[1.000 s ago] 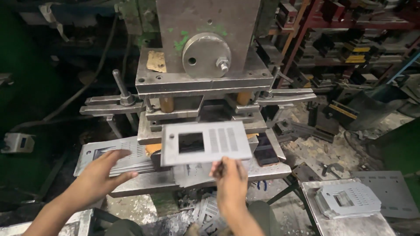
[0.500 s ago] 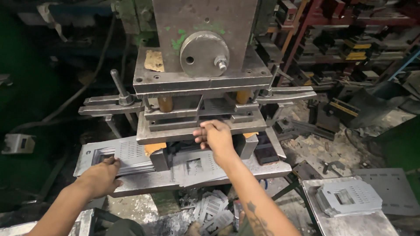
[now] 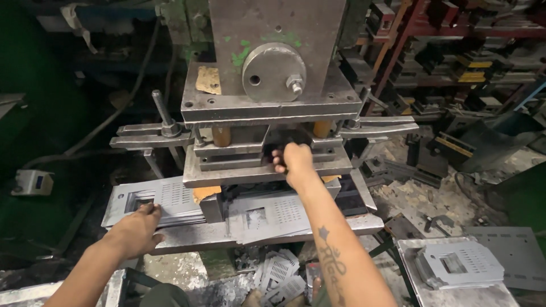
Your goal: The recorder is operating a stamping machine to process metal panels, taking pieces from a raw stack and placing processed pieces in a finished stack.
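Right hand (image 3: 294,162) reaches deep into the gap of the grey steel press die (image 3: 267,165), fingers curled and bunched at the dark opening; whether they pinch anything there I cannot tell. Just below and in front of it, one flat grey perforated metal plate with a rectangular window (image 3: 267,215) lies on the press bed, tilted a little toward the worker.

Left hand (image 3: 136,230) lies loosely spread, fingertips on the near edge of the stack of matching perforated plates (image 3: 165,200), left of the die.

Progress, as I judge it: a pile of finished-looking plates (image 3: 458,264) sits on the steel side table (image 3: 415,250) at right, and more plates lie scattered on the floor (image 3: 278,276) under the bed. The left stack looks thick, so much work seems left.
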